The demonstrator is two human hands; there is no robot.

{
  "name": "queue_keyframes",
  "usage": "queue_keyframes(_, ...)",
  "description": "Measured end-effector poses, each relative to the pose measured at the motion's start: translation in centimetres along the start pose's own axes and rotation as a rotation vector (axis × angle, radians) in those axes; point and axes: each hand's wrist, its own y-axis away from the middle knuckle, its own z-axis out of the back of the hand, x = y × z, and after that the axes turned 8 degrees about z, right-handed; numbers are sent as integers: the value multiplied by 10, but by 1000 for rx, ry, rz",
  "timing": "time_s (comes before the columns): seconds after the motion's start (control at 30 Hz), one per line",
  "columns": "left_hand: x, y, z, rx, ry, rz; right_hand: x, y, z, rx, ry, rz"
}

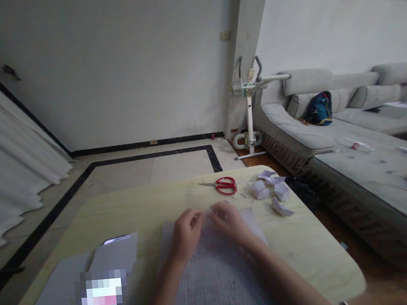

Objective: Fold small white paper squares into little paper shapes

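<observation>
My left hand [188, 231] and my right hand [230, 221] are close together over the far edge of a large sheet of paper [217, 283] covered with lines of writing. The fingers of both hands are curled into a pinch. A small whitish bit shows between the fingertips, too blurred to name; whether it belongs to the sheet I cannot tell. Just beyond lie scissors [225, 185] with red handles, blades to the left. Folded and crumpled paper pieces [261, 190] lie to the right of the scissors, with small paper scraps nearby.
The pale wooden table [313, 256] has rounded corners. On its left are white sheets [59, 286], a dark-edged device on paper, and a lit, pixelated screen [98, 301]. A grey sofa [360, 177] stands to the right, white exercise equipment [250, 116] behind, a curtain [10, 163] at left.
</observation>
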Motion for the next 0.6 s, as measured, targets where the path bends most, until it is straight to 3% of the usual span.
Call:
queue_keyframes(0.33,4,-4,0,38,-50,-114,-3,1,1,7,29,37)
queue_keyframes(0.6,-1,-2,0,31,20,-89,1,-2,4,-54,8,58)
